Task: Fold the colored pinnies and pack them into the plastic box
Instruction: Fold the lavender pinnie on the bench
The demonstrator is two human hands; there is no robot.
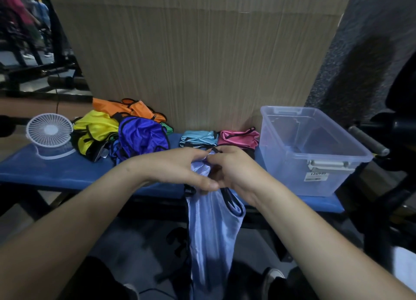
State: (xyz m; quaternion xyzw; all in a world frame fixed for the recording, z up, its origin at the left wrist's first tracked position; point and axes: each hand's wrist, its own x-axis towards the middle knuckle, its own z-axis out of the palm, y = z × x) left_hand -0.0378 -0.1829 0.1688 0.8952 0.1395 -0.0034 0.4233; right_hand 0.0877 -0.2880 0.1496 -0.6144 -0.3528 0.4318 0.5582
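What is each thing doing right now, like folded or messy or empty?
Light blue pinny: unfolded, hanging from both hands.
Left hand: gripping its top.
Right hand: gripping its top.
Plastic box: open, empty.
Turquoise pinny: folded.
Pink pinny: folded.
Pinny pile: unfolded heap.
Fan: upright.

Looks like a gym: padded blue bench (pixel 67 171), black equipment frames (pixel 56 43), a foam-gripped bar (pixel 368 140), heaped sports pinnies (pixel 126 128).

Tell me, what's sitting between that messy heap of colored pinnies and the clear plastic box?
In the head view, two folded pinnies lie there on the blue bench: a light blue one, then a pink one beside the plastic box.
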